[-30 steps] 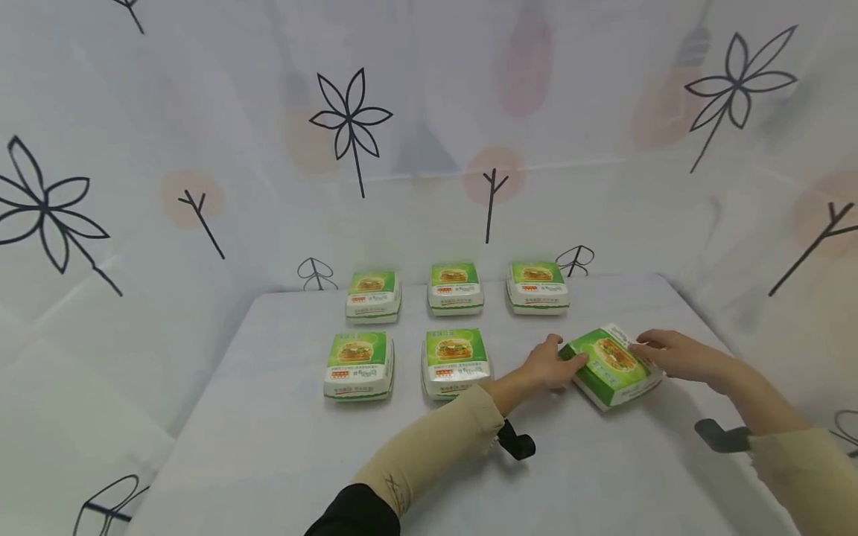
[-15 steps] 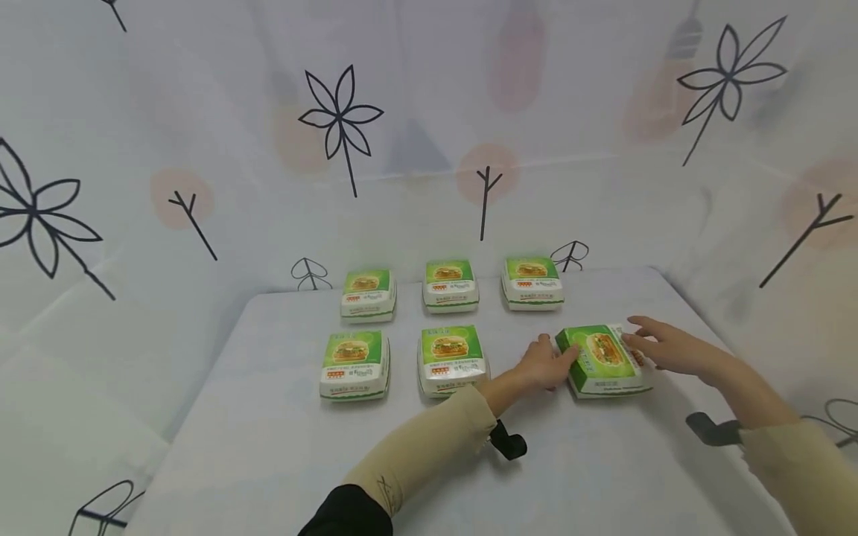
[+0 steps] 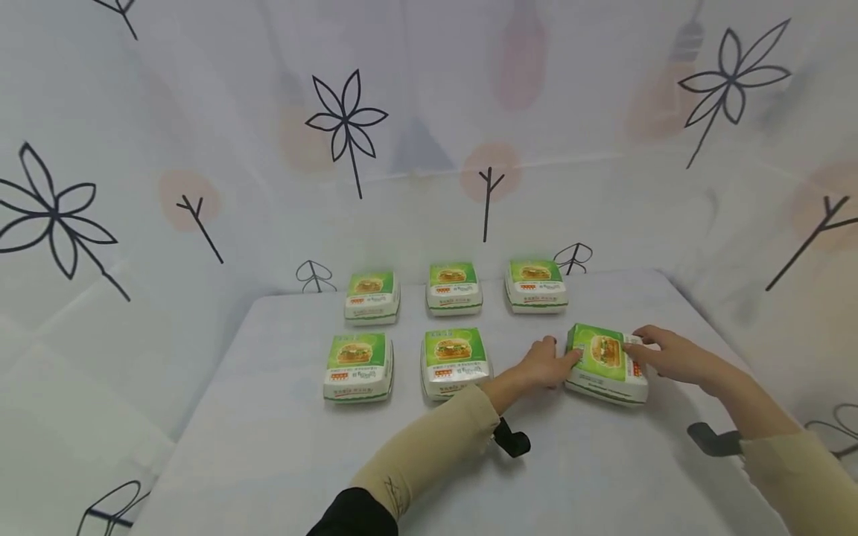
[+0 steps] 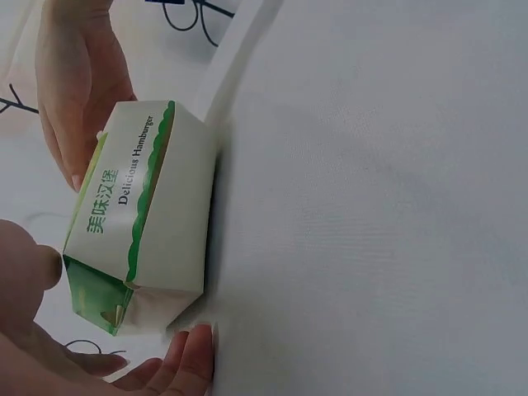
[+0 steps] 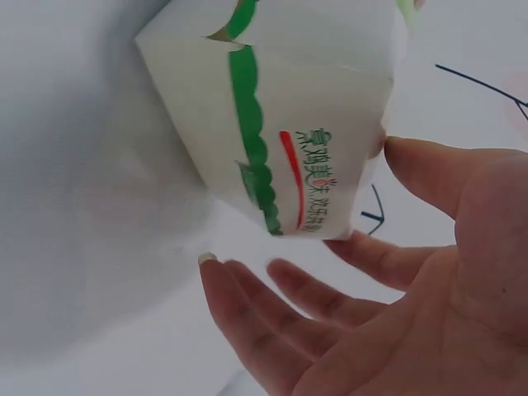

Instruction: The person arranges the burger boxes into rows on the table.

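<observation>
A green and white hamburger box (image 3: 603, 365) with a burger picture on its lid lies between both hands at the right of the table, turned at an angle to the others. My left hand (image 3: 541, 365) is at its left side, thumb at the lid edge; in the left wrist view its fingers (image 4: 191, 359) stretch out low beside the box's end. My right hand (image 3: 677, 359) pinches the opposite end, and the right wrist view shows thumb (image 5: 429, 169) and index finger at that end's edge, with the other fingers extended free of it.
Several like hamburger boxes stand in two rows: three at the back, including the back right box (image 3: 536, 286), and two in front, the left one (image 3: 358, 367) and the middle one (image 3: 456, 363). A patterned white cloth (image 3: 415, 208) rises behind the white table (image 3: 268, 461).
The hamburger box has turned clockwise, so its white printed side now faces right and its near edge slopes down to the right. Both hands stay at its ends, with small shifts of the right hand.
</observation>
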A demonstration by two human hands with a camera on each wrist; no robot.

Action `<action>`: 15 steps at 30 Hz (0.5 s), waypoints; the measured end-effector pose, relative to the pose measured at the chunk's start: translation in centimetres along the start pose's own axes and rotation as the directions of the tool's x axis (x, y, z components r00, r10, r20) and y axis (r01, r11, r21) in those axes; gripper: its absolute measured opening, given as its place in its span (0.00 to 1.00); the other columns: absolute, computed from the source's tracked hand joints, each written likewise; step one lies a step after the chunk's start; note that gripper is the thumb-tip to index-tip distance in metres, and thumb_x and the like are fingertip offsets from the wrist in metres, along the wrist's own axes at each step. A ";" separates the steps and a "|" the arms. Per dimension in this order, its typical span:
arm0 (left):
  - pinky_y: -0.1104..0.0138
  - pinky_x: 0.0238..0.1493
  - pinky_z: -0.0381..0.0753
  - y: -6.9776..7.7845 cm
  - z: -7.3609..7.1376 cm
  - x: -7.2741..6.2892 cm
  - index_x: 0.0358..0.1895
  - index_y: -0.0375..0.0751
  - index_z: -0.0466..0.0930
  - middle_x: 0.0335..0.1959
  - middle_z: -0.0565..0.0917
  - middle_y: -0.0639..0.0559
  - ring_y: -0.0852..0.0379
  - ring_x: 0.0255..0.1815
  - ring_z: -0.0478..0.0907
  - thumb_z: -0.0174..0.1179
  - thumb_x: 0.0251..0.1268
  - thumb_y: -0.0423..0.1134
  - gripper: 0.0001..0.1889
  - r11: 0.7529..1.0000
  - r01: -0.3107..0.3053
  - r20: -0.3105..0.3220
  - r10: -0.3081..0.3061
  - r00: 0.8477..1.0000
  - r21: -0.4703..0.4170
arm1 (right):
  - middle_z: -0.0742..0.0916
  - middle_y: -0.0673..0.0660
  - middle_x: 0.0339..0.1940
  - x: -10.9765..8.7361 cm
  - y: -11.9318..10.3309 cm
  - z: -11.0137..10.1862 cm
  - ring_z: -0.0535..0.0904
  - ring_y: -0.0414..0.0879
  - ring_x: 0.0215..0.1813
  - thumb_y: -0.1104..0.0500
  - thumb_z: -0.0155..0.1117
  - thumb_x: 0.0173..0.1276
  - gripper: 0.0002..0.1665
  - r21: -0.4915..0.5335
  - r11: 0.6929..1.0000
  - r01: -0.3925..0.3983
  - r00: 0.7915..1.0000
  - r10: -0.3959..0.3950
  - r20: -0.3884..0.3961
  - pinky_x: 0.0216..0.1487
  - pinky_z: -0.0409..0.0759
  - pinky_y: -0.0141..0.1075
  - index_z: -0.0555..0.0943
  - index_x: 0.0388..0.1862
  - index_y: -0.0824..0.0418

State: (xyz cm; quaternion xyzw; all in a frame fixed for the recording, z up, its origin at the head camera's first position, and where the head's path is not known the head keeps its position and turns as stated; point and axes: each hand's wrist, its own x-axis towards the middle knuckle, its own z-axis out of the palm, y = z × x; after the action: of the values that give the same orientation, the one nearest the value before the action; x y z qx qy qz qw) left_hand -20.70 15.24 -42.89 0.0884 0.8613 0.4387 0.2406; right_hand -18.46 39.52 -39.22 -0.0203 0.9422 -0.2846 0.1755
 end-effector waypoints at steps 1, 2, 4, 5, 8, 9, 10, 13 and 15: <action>0.61 0.50 0.81 -0.1 0.0 -0.2 0.75 0.37 0.64 0.69 0.73 0.41 0.53 0.49 0.77 0.52 0.77 0.61 0.37 1.000 -0.001 0.005 0.001 1.000 -0.003 | 0.65 0.86 0.65 0.0 0.0 0.0 0.70 0.79 0.61 0.39 0.50 0.81 0.45 -0.007 1.000 -0.001 1.000 0.001 -0.008 0.51 0.81 0.62 0.59 0.69 0.80; 0.61 0.50 0.80 -0.2 0.1 -0.3 0.75 0.37 0.64 0.69 0.73 0.42 0.53 0.50 0.76 0.52 0.77 0.62 0.37 1.000 -0.001 0.010 0.001 1.000 0.002 | 0.65 0.86 0.66 0.0 0.0 0.1 0.69 0.80 0.62 0.39 0.49 0.81 0.45 -0.013 1.000 -0.001 1.000 0.001 -0.016 0.52 0.80 0.64 0.59 0.70 0.79; 0.62 0.51 0.81 -0.2 0.3 -0.8 0.75 0.38 0.65 0.69 0.74 0.42 0.54 0.51 0.76 0.52 0.76 0.63 0.38 1.000 -0.006 0.016 0.006 1.000 0.019 | 0.65 0.86 0.66 0.1 0.1 0.0 0.66 0.83 0.63 0.38 0.49 0.81 0.45 -0.028 1.000 0.004 1.000 -0.005 -0.028 0.52 0.77 0.68 0.59 0.71 0.79; 0.62 0.50 0.81 -0.2 0.4 -1.0 0.75 0.38 0.65 0.68 0.74 0.43 0.54 0.50 0.76 0.53 0.75 0.63 0.38 1.000 -0.009 0.021 0.008 1.000 0.023 | 0.65 0.86 0.66 0.1 0.1 0.0 0.64 0.83 0.64 0.39 0.48 0.82 0.45 -0.033 0.999 0.011 0.999 -0.012 -0.031 0.52 0.77 0.69 0.59 0.71 0.79; 0.64 0.45 0.80 -0.1 0.7 -1.4 0.74 0.39 0.66 0.64 0.76 0.43 0.55 0.43 0.78 0.56 0.75 0.61 0.36 0.999 -0.029 0.030 0.028 0.999 0.021 | 0.68 0.86 0.66 0.4 0.2 -0.1 0.66 0.82 0.64 0.41 0.48 0.83 0.43 -0.026 0.999 0.044 0.999 -0.044 -0.019 0.52 0.78 0.67 0.60 0.71 0.79; 0.64 0.44 0.80 0.0 0.7 -1.4 0.73 0.40 0.66 0.62 0.77 0.44 0.56 0.41 0.78 0.56 0.75 0.60 0.35 0.999 -0.033 0.032 0.033 0.999 0.016 | 0.69 0.85 0.65 0.4 0.3 -0.1 0.68 0.81 0.63 0.42 0.48 0.83 0.42 -0.021 0.998 0.053 0.999 -0.053 -0.010 0.52 0.79 0.65 0.61 0.71 0.80; 0.64 0.41 0.79 0.0 0.7 -1.4 0.73 0.40 0.66 0.60 0.78 0.44 0.56 0.38 0.77 0.57 0.76 0.58 0.34 0.999 -0.037 0.035 0.037 0.999 0.001 | 0.70 0.85 0.64 0.5 0.2 -0.2 0.71 0.78 0.62 0.43 0.48 0.83 0.41 -0.013 0.998 0.058 0.998 -0.058 0.000 0.51 0.81 0.63 0.61 0.71 0.80; 0.64 0.40 0.77 0.0 0.3 -0.9 0.72 0.41 0.68 0.52 0.79 0.48 0.58 0.36 0.76 0.55 0.77 0.56 0.30 0.999 -0.039 0.043 0.040 0.998 -0.033 | 0.74 0.83 0.61 0.4 0.2 -0.3 0.78 0.70 0.56 0.46 0.49 0.83 0.39 0.015 0.998 0.059 0.998 -0.059 0.022 0.48 0.84 0.55 0.63 0.68 0.82; 0.64 0.40 0.77 -0.1 -0.2 -0.5 0.71 0.42 0.69 0.49 0.79 0.50 0.59 0.37 0.75 0.53 0.79 0.55 0.28 0.998 -0.035 0.049 0.038 0.998 -0.059 | 0.75 0.83 0.59 0.2 0.0 -0.4 0.80 0.66 0.54 0.46 0.49 0.84 0.38 0.015 0.998 0.057 0.998 -0.057 0.027 0.47 0.85 0.52 0.64 0.66 0.83</action>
State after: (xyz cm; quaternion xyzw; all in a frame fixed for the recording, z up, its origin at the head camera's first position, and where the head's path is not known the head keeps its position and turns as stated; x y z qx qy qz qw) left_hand -20.41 14.86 -42.71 0.1079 0.8401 0.4655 0.2567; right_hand -18.81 39.72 -39.00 -0.0498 0.9367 -0.2960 0.1802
